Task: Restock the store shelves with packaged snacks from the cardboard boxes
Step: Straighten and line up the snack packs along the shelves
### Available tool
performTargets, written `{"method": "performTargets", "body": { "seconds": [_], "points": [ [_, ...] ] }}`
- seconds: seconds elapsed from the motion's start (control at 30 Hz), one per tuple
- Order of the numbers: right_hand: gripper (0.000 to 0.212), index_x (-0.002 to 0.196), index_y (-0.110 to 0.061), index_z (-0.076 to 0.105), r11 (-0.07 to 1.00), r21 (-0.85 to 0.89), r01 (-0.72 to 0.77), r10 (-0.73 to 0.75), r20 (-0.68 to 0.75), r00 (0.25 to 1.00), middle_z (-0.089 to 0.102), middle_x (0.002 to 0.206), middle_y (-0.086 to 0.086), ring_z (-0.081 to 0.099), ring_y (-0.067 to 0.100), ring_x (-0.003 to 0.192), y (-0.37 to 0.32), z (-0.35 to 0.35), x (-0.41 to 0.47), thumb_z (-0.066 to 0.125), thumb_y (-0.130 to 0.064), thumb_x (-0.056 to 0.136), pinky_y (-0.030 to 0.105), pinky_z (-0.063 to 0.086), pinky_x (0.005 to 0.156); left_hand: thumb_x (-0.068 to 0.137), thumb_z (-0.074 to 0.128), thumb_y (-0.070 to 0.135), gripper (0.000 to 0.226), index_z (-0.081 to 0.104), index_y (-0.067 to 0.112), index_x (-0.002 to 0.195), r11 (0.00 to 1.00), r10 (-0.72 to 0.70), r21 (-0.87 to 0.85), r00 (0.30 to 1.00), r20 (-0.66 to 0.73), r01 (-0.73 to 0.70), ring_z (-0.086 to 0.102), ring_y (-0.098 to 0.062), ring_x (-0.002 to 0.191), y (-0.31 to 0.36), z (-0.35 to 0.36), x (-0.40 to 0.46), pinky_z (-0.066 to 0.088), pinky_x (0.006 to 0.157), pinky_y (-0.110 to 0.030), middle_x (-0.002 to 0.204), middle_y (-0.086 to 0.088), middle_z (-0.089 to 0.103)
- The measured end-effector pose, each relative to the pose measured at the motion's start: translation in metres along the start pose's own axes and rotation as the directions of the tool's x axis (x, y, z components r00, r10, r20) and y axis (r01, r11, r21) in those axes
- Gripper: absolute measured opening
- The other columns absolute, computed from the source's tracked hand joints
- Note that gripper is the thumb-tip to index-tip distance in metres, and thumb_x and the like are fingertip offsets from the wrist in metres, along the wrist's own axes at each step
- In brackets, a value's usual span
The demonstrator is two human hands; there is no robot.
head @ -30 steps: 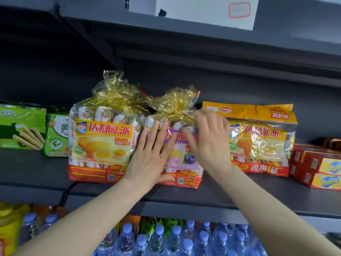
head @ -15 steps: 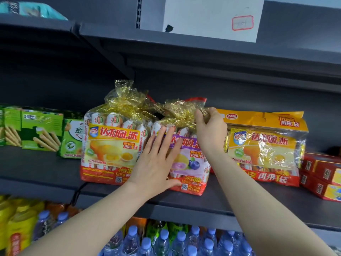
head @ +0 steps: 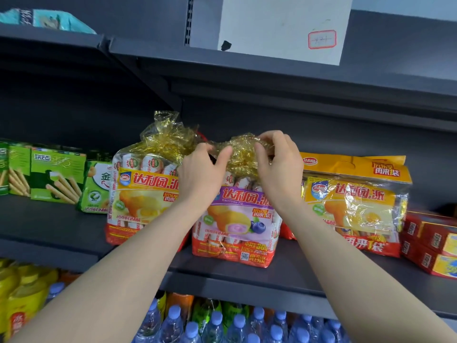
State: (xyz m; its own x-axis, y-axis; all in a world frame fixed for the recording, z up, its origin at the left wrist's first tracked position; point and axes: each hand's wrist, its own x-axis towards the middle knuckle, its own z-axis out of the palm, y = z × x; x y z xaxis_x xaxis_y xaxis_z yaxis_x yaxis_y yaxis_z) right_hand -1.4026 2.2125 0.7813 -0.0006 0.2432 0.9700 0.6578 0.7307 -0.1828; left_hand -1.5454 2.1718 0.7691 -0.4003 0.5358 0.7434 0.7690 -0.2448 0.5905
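Observation:
A purple-labelled pie bag [head: 237, 224] with a blueberry picture stands upright on the dark shelf [head: 222, 273], between two yellow-labelled pie bags. My left hand [head: 200, 177] pinches the left side of its crinkled gold top [head: 242, 154]. My right hand [head: 279, 169] grips the right side of that gold top. The yellow bag on the left [head: 138, 194] has its own gold ruffle, partly behind my left hand. The yellow bag on the right [head: 351, 206] leans just beyond my right wrist.
Green biscuit-stick boxes [head: 47, 177] line the shelf's left end. Red boxes [head: 430, 246] are stacked at its right end. Bottled water [head: 222, 325] and yellow bottles [head: 19, 295] fill the shelf below. An upper shelf [head: 272, 78] overhangs closely, with a white paper sign [head: 284, 26] above.
My left hand has lifted off the front of the purple-labelled bag and gone up to its gold top. My right hand stays at that top, fingers curled round it.

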Motion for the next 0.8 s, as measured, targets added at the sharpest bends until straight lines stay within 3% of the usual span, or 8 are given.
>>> {"method": "performTargets", "body": {
  "seconds": [0.17,0.23,0.33,0.47,0.53,0.6,0.7,0.8],
  "points": [
    [0.008,0.100,-0.019,0.064,0.982,0.051,-0.183,0.182,0.024,0.983,0.064,0.088,-0.010,0.059,0.008,0.082,0.006,-0.004,0.001,0.060,-0.026,0.100,0.027,0.050,0.071,0.099,0.056,0.041,0.025,0.058,0.018,0.087,0.995,0.073,-0.056,0.995,-0.068,-0.077,0.059,-0.014,0.067,-0.009,0.008,0.002,0.041,0.064,-0.033,0.070,0.009,0.061],
    [0.007,0.095,-0.020,0.064,0.910,0.159,-0.382,0.376,0.066,0.924,0.061,0.079,-0.015,0.058,0.004,0.072,0.010,-0.005,0.002,0.061,-0.025,0.100,0.029,0.049,0.068,0.099,0.058,0.032,0.023,0.053,0.017,0.082,0.987,0.138,-0.071,0.984,-0.113,-0.147,0.055,-0.009,0.061,-0.018,0.013,-0.004,0.037,0.057,-0.025,0.066,0.008,0.058],
    [0.010,0.098,-0.017,0.065,0.884,0.166,-0.436,0.429,0.080,0.900,0.064,0.081,-0.011,0.059,0.007,0.072,0.011,-0.001,-0.002,0.060,-0.025,0.100,0.034,0.051,0.067,0.098,0.059,0.028,0.021,0.053,0.016,0.082,0.981,0.179,-0.055,0.974,-0.136,-0.187,0.053,-0.006,0.062,-0.025,0.015,-0.009,0.032,0.055,-0.020,0.068,0.008,0.056],
    [0.022,0.120,-0.016,0.062,0.987,-0.120,-0.108,0.100,-0.066,0.993,0.064,0.117,0.002,0.054,0.022,0.109,0.007,0.000,-0.017,0.053,-0.024,0.101,0.043,0.048,0.092,0.100,0.055,0.030,0.015,0.054,0.017,0.106,0.969,0.217,-0.094,0.969,-0.122,-0.229,0.055,-0.005,0.070,-0.026,0.007,-0.018,0.036,0.059,-0.013,0.080,0.009,0.055],
    [0.038,0.137,-0.014,0.057,0.949,-0.284,0.136,-0.161,-0.066,0.985,0.053,0.142,0.010,0.046,0.028,0.132,0.008,-0.001,-0.034,0.053,-0.024,0.100,0.043,0.038,0.105,0.099,0.056,0.031,0.041,0.043,0.014,0.133,0.950,0.282,-0.114,0.955,-0.096,-0.292,0.056,-0.007,0.082,-0.031,0.004,-0.034,0.044,0.070,-0.015,0.098,0.004,0.053],
    [0.047,0.146,-0.015,0.051,0.842,-0.363,0.399,-0.396,0.089,0.914,0.041,0.155,0.015,0.035,0.034,0.145,0.014,-0.002,-0.056,0.053,-0.029,0.101,0.051,0.032,0.113,0.094,0.060,0.039,0.067,0.030,0.011,0.148,0.900,0.434,0.060,0.900,-0.031,-0.432,0.051,-0.015,0.111,-0.047,0.006,-0.050,0.045,0.094,-0.023,0.125,-0.006,0.048],
    [0.060,0.156,-0.021,0.034,0.716,-0.431,0.549,-0.447,0.321,0.835,0.024,0.163,0.016,0.019,0.036,0.152,0.032,-0.002,-0.074,0.048,-0.044,0.102,0.058,0.023,0.118,0.083,0.061,0.063,0.101,0.021,0.004,0.154,0.712,0.556,0.393,0.809,0.192,-0.582,0.031,-0.029,0.141,-0.073,0.010,-0.061,0.035,0.115,-0.043,0.155,-0.016,0.028],
    [0.066,0.160,-0.023,0.022,0.702,-0.469,0.535,-0.381,0.387,0.840,0.014,0.166,0.015,0.010,0.035,0.154,0.043,0.004,-0.072,0.036,-0.055,0.104,0.060,0.019,0.119,0.082,0.055,0.069,0.111,0.009,0.001,0.157,0.601,0.560,0.468,0.759,0.332,-0.648,0.008,-0.033,0.152,-0.085,0.017,-0.059,0.021,0.122,-0.050,0.165,-0.020,0.004]
  ]
}}
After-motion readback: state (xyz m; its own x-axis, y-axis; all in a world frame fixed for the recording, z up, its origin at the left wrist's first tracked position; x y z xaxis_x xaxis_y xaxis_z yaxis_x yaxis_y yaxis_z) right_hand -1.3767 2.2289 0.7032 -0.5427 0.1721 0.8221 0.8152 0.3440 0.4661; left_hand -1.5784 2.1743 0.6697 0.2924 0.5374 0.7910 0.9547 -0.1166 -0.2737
